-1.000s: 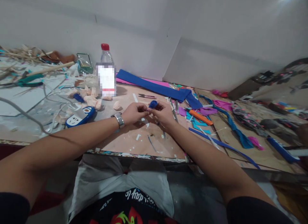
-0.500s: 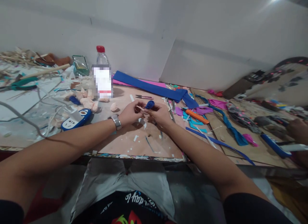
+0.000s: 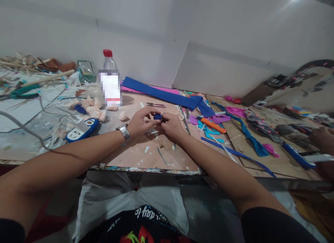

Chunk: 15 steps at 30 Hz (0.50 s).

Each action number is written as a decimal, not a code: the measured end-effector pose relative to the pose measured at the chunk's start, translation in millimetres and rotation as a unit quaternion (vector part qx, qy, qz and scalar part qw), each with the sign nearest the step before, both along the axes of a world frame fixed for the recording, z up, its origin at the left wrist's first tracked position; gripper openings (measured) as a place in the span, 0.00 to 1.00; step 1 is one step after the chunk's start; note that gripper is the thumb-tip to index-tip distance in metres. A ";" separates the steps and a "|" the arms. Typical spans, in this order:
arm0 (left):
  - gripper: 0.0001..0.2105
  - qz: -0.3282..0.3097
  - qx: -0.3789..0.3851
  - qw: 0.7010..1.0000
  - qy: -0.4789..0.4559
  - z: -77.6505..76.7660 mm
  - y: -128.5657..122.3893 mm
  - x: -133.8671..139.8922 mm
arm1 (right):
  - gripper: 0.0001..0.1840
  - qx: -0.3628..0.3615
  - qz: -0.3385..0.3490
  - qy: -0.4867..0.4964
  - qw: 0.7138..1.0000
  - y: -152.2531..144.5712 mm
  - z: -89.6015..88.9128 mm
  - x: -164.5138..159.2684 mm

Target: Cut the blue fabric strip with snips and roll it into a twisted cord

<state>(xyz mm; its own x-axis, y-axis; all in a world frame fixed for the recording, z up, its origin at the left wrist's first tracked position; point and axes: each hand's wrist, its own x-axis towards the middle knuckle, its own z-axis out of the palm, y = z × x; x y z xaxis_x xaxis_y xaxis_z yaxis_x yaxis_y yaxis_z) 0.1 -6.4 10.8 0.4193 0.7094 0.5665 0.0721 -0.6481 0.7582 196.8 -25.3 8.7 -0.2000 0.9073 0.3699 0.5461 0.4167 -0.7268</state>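
Between my fingertips, over the middle of the work board, is a small dark blue paper rose (image 3: 157, 116), its rolled top facing me. My left hand (image 3: 143, 122) grips it from the left, thumb and fingers curled around its side. From the right, my right hand (image 3: 172, 125) pinches it, and a pale strip (image 3: 180, 116) shows just behind the knuckles. The underside of the rose is hidden by my fingers. Behind my hands lie small thread snips (image 3: 156, 105), and a peach-coloured paper bud (image 3: 123, 116) sits to the left.
At left are a power strip (image 3: 82, 130) with a cable, peach crumpled pieces (image 3: 95, 112), pliers (image 3: 24, 91) and a bottle (image 3: 109, 63) behind a phone (image 3: 110, 88). A blue strip (image 3: 161, 94), orange cutter (image 3: 213, 125) and scraps lie right. Another person's hand (image 3: 323, 136) is far right.
The blue rose has moved slightly left and down and turned, its top now toward me. My left fingers have closed around it, and my right hand has shifted its grip.
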 end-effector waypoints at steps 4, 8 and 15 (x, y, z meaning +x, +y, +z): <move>0.14 -0.005 0.016 1.000 0.001 1.7 -1.7 0.0 | 0.07 0.028 0.004 -0.015 0.999 0.5 0.4 0.3; 0.12 0.007 0.039 0.999 0.004 2.6 -3.5 0.4 | 0.09 0.045 0.012 -0.040 0.998 0.2 1.5 0.7; 0.12 -0.010 0.028 0.999 0.026 -0.3 -2.8 -0.2 | 0.05 0.082 0.030 -0.094 0.992 -3.1 4.8 -0.7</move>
<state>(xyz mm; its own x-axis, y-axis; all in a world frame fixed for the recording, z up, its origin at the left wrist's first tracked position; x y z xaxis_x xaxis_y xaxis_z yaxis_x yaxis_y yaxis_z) -0.2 -9.3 10.5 0.4625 0.6685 0.5824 0.0967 -0.6910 0.7164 196.0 -28.4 13.5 -0.3315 0.8221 0.4628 0.6365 0.5570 -0.5335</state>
